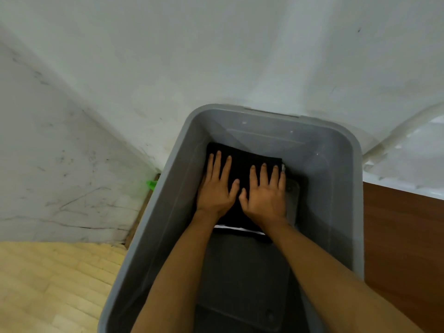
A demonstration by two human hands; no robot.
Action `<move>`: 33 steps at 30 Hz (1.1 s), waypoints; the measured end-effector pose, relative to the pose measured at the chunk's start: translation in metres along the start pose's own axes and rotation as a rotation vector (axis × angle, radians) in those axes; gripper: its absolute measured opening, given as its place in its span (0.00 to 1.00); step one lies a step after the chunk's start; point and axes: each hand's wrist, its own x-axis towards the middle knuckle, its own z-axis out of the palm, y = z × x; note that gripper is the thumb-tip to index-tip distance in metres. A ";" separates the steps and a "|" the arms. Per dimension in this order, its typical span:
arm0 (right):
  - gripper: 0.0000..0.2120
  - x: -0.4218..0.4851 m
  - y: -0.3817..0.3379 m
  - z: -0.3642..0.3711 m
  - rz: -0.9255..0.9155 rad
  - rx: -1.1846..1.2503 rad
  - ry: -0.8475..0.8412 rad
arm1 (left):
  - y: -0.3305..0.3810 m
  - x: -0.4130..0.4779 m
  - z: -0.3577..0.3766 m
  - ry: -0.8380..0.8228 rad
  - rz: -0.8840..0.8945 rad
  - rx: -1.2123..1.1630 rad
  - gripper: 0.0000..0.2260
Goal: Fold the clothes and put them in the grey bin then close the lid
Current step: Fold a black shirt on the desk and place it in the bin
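The grey bin [341, 193] stands open on the floor below me, with no lid on it. A folded black garment [242, 162] lies flat in the far half of its bottom, a white edge showing at its near side. My left hand [217, 186] and my right hand [265, 191] lie side by side on top of the garment. Both hands have straight, spread fingers pressing down on the cloth. Both forearms reach down into the bin and hide part of its near floor.
A white wall [216, 56] rises right behind the bin. Light wooden flooring [48, 284] lies to the left. A brown wooden surface [403, 236] sits to the right, with a white sheet [413, 159] beyond it. A small green object [151, 183] lies by the wall.
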 end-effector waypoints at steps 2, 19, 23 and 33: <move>0.35 -0.002 0.001 0.000 -0.012 -0.004 0.006 | 0.001 -0.003 -0.002 -0.006 0.005 0.031 0.31; 0.27 -0.072 0.027 -0.137 -0.219 0.092 -0.154 | 0.137 -0.071 -0.123 -0.174 -0.210 0.174 0.23; 0.22 -0.114 0.049 -0.177 -0.253 0.094 -0.115 | 0.191 -0.102 -0.142 -0.214 -0.215 0.053 0.21; 0.16 -0.183 0.157 -0.235 -0.166 0.135 -0.063 | 0.338 -0.116 -0.137 -0.175 -0.024 -0.092 0.09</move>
